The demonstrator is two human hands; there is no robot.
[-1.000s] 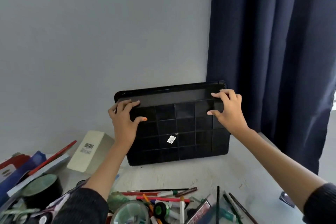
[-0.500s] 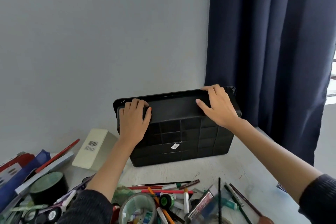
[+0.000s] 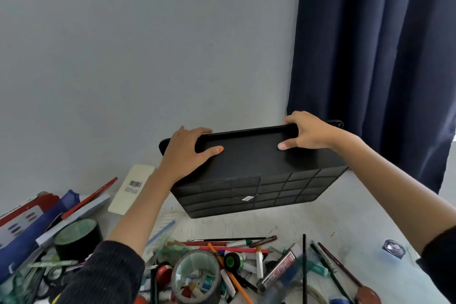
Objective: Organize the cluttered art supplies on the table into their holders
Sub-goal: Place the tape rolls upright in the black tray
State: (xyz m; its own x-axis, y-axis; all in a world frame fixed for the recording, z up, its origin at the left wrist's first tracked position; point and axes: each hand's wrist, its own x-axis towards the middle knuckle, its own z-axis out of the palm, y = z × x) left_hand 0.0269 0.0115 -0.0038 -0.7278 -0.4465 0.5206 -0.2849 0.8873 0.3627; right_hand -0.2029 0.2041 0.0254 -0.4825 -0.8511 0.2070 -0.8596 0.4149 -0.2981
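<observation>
A black plastic organizer tray [image 3: 249, 163] with a grid-patterned underside is tilted toward me near the wall. My left hand [image 3: 187, 153] grips its upper left rim, thumb on the dark side wall. My right hand [image 3: 308, 134] grips the upper right rim, thumb pressed on the same wall. The tray's lower edge hovers just above the white table [image 3: 320, 217]. A heap of pens, pencils, brushes and markers [image 3: 237, 249] lies at the near edge.
A black tape roll [image 3: 79, 237] stands at left, a grey tape roll [image 3: 196, 276] holding small bits sits near the front. A cream box with a barcode [image 3: 132, 189] leans by the wall. Books and a red pencil [image 3: 49, 210] pile at left. A dark blue curtain [image 3: 375, 57] hangs right.
The tray has tipped from standing upright against the wall toward me and come nearer; both hands have slid up from its gridded face to grip the top rim.
</observation>
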